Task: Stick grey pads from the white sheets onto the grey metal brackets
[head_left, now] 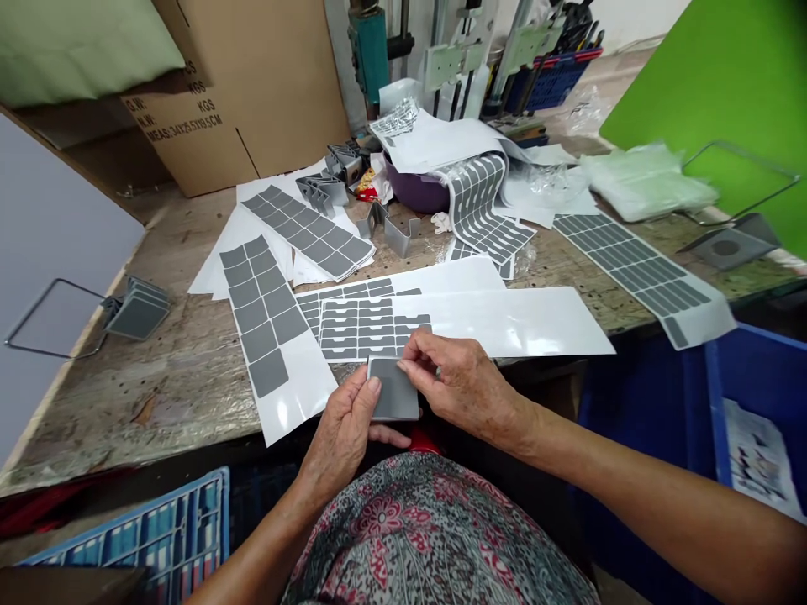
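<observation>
Grey rectangular pad (395,391) held between both hands, just above bench edge, long axis running roughly away from wearer. Left hand (340,437) cups pad's near-left side from below, thumb (373,385) pressed on its face. Right hand (460,386) reaches in from right, forearm low across body, fingertips (409,365) pinching pad's far corner; possible lifted layer there, too small to tell. White sheet of grey die-cut pads (504,323) lies just beyond hands on worn wooden workbench (94,403).

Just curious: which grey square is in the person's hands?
The grey square gripped between left hand and right hand; the others lie on the table, most on white sheets.
</observation>
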`<action>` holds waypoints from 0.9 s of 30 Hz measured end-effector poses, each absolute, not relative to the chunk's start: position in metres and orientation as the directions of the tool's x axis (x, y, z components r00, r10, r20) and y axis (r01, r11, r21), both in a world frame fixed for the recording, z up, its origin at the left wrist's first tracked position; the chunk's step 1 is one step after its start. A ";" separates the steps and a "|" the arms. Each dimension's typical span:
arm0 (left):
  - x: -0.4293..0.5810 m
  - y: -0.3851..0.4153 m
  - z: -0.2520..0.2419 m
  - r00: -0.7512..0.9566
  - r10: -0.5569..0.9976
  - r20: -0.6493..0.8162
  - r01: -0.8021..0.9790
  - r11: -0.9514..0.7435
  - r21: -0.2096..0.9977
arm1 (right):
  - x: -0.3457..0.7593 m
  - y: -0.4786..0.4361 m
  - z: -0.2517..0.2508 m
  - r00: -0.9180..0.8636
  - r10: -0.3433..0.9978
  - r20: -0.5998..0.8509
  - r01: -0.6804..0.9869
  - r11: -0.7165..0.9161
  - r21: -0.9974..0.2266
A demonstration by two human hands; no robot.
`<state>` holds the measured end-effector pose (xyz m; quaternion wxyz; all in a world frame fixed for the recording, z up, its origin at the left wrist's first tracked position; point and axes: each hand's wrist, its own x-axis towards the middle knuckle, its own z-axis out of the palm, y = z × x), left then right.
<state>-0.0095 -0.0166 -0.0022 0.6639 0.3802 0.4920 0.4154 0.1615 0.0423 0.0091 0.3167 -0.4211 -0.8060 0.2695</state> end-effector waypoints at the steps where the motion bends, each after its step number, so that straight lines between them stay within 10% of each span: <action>1: -0.009 -0.016 -0.003 0.146 0.927 -0.344 -0.178 0.367 0.913 | 0.161 0.042 0.010 -0.456 0.843 0.285 0.512 0.510 -0.691; 16: -0.009 -0.014 -0.008 -0.077 0.959 -0.273 -0.093 0.266 0.960 | 0.165 0.052 0.011 -0.362 0.876 0.319 0.546 0.476 -0.689; 27: -0.012 -0.011 -0.019 -0.074 0.950 -0.304 -0.016 0.304 0.953 | 0.149 0.040 -0.005 -0.523 0.849 0.080 0.090 0.148 -0.985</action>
